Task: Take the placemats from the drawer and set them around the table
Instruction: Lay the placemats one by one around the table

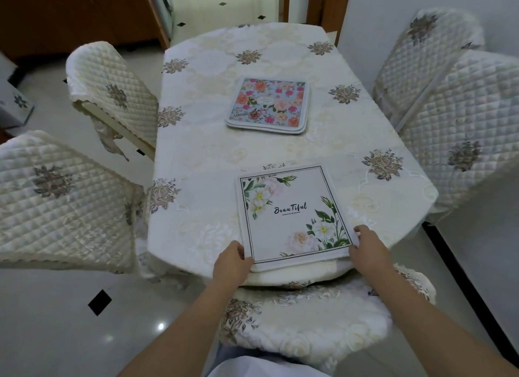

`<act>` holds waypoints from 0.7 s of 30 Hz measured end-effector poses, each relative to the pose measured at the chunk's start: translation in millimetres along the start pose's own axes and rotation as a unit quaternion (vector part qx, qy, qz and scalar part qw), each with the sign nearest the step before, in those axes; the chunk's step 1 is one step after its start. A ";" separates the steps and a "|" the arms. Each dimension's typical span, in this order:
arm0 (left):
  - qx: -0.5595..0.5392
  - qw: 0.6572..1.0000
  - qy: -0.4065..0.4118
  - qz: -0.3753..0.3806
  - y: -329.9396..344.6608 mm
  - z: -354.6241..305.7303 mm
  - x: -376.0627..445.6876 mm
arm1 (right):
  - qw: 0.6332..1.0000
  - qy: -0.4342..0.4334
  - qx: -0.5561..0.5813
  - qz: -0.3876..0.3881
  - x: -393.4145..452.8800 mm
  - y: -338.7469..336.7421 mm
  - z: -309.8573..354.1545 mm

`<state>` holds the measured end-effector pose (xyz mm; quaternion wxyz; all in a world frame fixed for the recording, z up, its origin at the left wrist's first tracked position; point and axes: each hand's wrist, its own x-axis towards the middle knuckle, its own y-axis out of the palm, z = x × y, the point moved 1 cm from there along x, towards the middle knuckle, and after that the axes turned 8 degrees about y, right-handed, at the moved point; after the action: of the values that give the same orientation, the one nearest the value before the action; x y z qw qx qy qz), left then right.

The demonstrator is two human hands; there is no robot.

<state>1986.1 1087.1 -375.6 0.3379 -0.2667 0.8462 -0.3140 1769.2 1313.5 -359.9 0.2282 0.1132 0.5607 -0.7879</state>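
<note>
A white placemat [292,216] printed with flowers and the word "Beautiful" lies at the near edge of the table [213,140], its near side over the table's rim. My left hand [231,263] pinches its near left corner. My right hand [366,243] pinches its near right corner. A stack of colourful floral placemats [268,104] rests in the middle of the table, apart from both hands.
Quilted cream chairs ring the table: two on the left [112,95] [56,199], two on the right [427,53] [463,129], one right in front of me [314,315]. A wooden cabinet [70,14] stands at the far left. The floor [70,320] is glossy tile.
</note>
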 end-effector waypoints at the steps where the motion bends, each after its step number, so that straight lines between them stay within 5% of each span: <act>1: -0.001 1.000 0.000 0.009 2.2 1.6 0.1 | 1.000 0.003 0.001 0.001 -0.2 -0.4 0.4; 10: 0.035 0.997 0.030 0.070 2.3 9.1 2.5 | 0.995 0.043 -0.085 0.002 -4.5 3.1 -2.1; 21: 0.059 0.993 0.034 0.096 0.6 7.8 7.3 | 0.998 0.029 -0.057 -0.019 4.4 7.5 -4.4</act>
<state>1987.1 1079.9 -383.5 0.3526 -0.1530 0.8588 -0.3387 1768.7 1314.6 -369.6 0.2033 0.1125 0.6129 -0.7553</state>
